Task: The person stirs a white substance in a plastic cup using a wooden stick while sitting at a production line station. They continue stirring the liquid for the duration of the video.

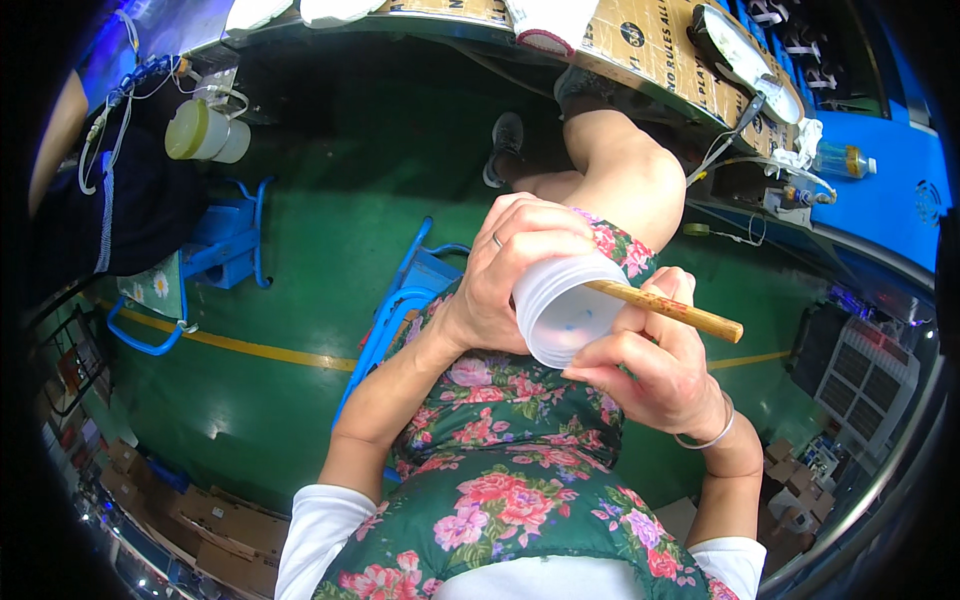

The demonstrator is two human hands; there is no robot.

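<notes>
My left hand (506, 262) is wrapped around a translucent plastic jar (536, 311), whose open mouth tilts towards me above my lap. Small blue specks show inside the jar. My right hand (656, 352) holds a thin bamboo-like stick (675, 309) between its fingers; one end reaches into the jar's mouth and the other points out to the right. The right thumb and a fingertip also touch the jar's lower rim. A floral apron (517, 495) covers my lap.
A cardboard-covered bench (637, 45) runs ahead, bearing white shoe parts and a brush-like tool (750, 112). A lidded jar (206, 133) hangs at its left. Blue stools (225, 240) stand on the green floor. Another person sits at far left. A plastic bottle (847, 160) lies at right.
</notes>
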